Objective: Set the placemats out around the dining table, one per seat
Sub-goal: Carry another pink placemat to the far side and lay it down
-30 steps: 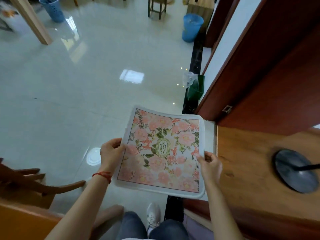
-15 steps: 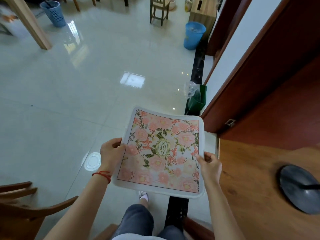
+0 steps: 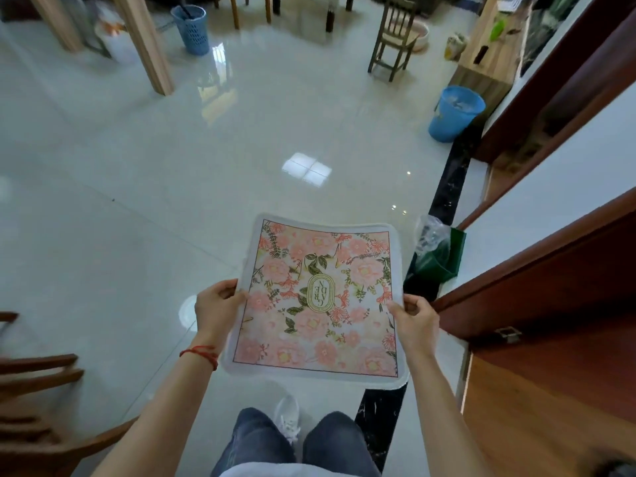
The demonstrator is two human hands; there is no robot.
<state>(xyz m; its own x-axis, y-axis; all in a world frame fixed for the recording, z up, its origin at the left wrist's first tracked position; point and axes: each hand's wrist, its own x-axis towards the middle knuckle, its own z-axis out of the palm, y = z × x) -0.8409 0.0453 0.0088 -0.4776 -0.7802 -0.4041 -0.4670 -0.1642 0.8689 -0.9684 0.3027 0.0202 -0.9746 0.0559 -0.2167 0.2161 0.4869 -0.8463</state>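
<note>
The placemat [image 3: 321, 301] is up in the air in front of the person, carried flat and a little bowed over the pale tiled floor [image 3: 137, 187], not on any counter. It is a square mat with pink flowers, green leaves, a white border and a small oval emblem at its middle. The left hand [image 3: 216, 306] grips its left edge, thumb on top and fingers curled underneath; a red cord [image 3: 199, 352] circles that wrist. The right hand [image 3: 416, 320] pinches the right edge in the same way, thumb lying on the printed face. Whether more than one mat is stacked there I cannot say; the edge looks thick, but the view is soft.

Below the mat show the person's jeans [image 3: 261, 438] and one white shoe [image 3: 288, 420]. A wooden chair [image 3: 41, 414] juts in at the lower left. To the right stands a reddish-brown wooden door [image 3: 550, 304], with a wooden counter [image 3: 550, 418] below it at the picture's edge. A green bag with clear plastic [image 3: 438, 258] leans on the dark floor strip near the doorway. Farther off are a blue bin [image 3: 454, 113], a blue basket [image 3: 191, 27] beside a pale wooden post [image 3: 148, 46], and a small wooden chair [image 3: 394, 39].
</note>
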